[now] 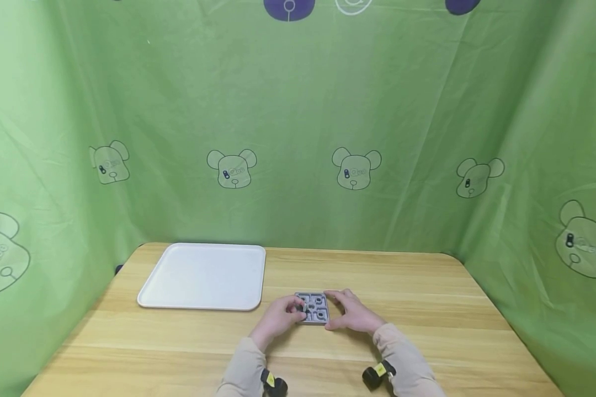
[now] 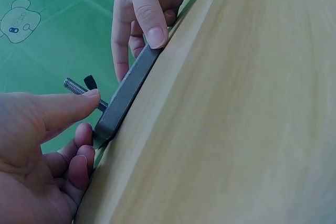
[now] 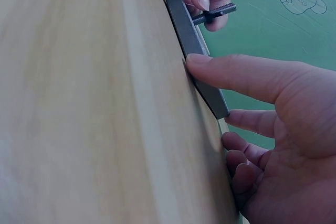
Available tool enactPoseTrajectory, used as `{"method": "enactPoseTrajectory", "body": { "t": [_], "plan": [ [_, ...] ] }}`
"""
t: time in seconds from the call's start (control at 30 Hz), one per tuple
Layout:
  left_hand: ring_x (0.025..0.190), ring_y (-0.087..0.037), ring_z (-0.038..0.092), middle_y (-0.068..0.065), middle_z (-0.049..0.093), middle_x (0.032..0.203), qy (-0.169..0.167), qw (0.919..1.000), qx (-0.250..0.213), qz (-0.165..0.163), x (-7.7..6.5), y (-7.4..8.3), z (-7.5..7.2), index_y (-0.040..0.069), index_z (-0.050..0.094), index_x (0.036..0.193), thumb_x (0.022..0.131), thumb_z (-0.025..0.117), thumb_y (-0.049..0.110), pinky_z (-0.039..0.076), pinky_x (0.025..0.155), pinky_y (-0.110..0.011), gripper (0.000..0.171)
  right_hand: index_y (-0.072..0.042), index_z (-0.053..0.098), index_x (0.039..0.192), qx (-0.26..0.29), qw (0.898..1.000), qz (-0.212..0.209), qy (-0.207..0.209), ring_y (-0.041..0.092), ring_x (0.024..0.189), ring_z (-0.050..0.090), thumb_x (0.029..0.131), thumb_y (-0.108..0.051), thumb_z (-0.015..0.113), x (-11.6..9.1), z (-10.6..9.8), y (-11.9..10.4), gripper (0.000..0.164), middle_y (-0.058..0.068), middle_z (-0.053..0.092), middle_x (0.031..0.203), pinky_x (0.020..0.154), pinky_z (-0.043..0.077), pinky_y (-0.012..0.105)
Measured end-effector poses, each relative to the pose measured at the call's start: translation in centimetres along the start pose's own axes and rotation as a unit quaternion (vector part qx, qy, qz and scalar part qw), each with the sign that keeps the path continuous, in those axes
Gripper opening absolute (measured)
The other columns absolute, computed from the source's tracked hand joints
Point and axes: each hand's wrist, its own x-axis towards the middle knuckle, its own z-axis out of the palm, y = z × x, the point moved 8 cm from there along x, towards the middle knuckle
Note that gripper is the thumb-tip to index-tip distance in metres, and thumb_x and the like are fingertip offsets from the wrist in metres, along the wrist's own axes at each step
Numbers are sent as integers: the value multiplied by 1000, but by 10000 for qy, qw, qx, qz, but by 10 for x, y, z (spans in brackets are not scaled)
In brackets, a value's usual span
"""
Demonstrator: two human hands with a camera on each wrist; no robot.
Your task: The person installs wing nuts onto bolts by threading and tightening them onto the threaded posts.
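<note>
A grey square metal plate (image 1: 320, 309) with recessed slots lies flat on the table between both hands. Near its left side a threaded bolt (image 2: 73, 86) stands up from it, with a dark wing nut (image 2: 90, 82) partway along the thread. My left hand (image 1: 280, 314) pinches the wing nut between thumb and index finger, the other fingers curled by the plate's edge. Across the right end of the plate, my right hand (image 1: 355, 315) grips it, thumb on the near edge and a finger at the far corner. The left thumb partly hides the nut.
A white tray (image 1: 201, 306) rests at the back left of the wooden table (image 1: 377, 270). Green printed curtains (image 1: 298, 110) enclose the table at the back and both sides. Small black cameras are strapped to both wrists.
</note>
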Motion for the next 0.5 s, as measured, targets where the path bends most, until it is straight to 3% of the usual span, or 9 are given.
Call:
{"method": "enactPoseTrajectory", "body": {
  "t": [0.23,0.37,0.5],
  "plan": [
    [69,-11,48,1,55,78,27,9998,-204,-25,-2,1,-3,6,65,106,84,71,12,39,63,-22,24,-7,45,143,-18,10000,44,-1,28,110,50,69,-31,83,-1,0,0,87,14,50,118,99,41,59],
    [70,-12,49,0,55,80,21,9986,-508,-125,-3,-1,-5,2,59,101,83,71,10,41,61,-21,23,-7,45,143,-86,10000,12,11,27,109,50,69,-31,84,0,0,0,87,14,50,117,98,41,58],
    [73,-13,50,-1,56,81,-6,9985,-522,-193,-4,-3,-6,3,58,94,82,72,10,42,63,-22,20,-7,45,143,-99,9999,-7,23,26,109,50,69,-31,84,0,0,0,87,13,50,116,98,41,57]
  ]
}}
